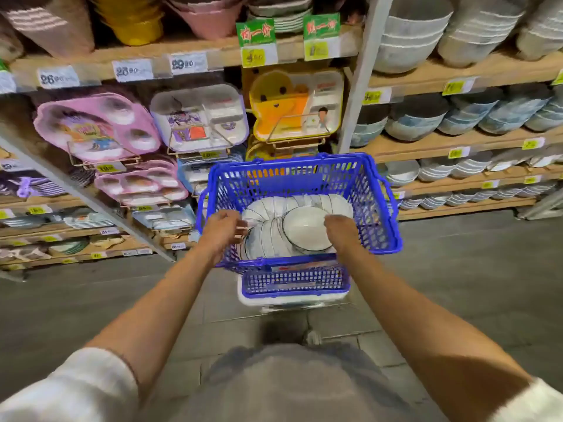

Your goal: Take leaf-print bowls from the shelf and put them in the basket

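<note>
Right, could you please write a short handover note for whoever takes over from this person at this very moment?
Left hand: inside the blue plastic basket, at the left end of the row of white dark-rimmed bowls; fingers curled, grip unclear.
Right hand: at the right rim of the front white bowl; grip also unclear.
Done: a row of bowls lies on edge in the basket; the leaf print is not readable here.
Left: settle the front bowl, then probably fetch more from the wooden shelves on the right, where stacked bowls stand.
</note>
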Demonstrator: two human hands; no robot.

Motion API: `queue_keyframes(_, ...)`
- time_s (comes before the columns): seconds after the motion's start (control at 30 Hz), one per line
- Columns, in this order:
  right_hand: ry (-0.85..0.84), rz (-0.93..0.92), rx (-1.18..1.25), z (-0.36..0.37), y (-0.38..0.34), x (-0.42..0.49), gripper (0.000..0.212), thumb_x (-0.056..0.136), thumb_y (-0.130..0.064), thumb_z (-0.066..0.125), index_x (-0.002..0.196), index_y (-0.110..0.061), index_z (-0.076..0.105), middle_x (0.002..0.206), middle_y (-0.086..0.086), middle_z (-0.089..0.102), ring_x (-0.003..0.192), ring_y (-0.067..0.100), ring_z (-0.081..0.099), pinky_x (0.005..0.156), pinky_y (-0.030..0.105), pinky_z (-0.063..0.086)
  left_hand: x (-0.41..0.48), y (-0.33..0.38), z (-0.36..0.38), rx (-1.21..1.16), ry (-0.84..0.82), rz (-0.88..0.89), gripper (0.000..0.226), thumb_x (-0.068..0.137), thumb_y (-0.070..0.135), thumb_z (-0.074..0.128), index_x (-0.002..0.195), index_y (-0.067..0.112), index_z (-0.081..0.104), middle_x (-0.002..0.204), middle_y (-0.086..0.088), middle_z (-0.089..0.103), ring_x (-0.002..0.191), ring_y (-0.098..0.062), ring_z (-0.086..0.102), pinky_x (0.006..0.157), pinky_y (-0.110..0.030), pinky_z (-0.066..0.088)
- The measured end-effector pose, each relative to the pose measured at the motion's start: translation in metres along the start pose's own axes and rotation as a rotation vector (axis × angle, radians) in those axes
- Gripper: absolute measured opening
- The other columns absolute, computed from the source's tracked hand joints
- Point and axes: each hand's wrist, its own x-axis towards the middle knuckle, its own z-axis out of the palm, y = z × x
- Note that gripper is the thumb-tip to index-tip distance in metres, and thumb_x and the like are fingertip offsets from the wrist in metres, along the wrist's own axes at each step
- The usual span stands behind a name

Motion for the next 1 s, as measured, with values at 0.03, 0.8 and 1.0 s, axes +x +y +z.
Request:
queue_keyframes(0.03,0.007,-0.008,-0.094,0.001,-0.002,0.01,0.03,0.094,-0.013,0.049,0.114,0.004,0.065,0.116,0.024,0.064,0.108,0.035,0.061,0.081,0.033,0.048,0.01,0.003,0.006,0.04,-0.009,-0.013,0.016,0.099,0.014,0.045,0.086,0.012,0.055,0.088,-0.009,0.062,0.07,-0.019,0.058,0.061,-0.03,0.046)
queue_keyframes(0.8,-0.161,0.296,-0.718,0.013,0.0,0.096,0.046,0.094,-0.002,0.041,0.14,-0.003,0.044,0.135,0.024,0.05,0.118,0.042,0.054,0.098,0.049,0.048,0.156,0.016,0.061,0.594,-0.615,-0.175,0.008,0.096,0.016,0.053,0.096,0.02,0.06,0.107,-0.004,0.056,0.101,-0.019,0.052,0.074,-0.029,0.048)
queue_keyframes(1.0,-0.132,0.41,-0.413,-0.006,-0.032,0.083,0.044,0.093,0.01,0.03,0.133,0.002,0.047,0.13,0.027,0.048,0.089,0.048,0.063,0.078,0.053,0.057,0.154,0.031,0.057,0.563,-0.637,-0.204,0.003,0.091,0.019,0.057,0.088,0.019,0.058,0.091,-0.006,0.053,0.088,-0.021,0.049,0.077,-0.035,0.043)
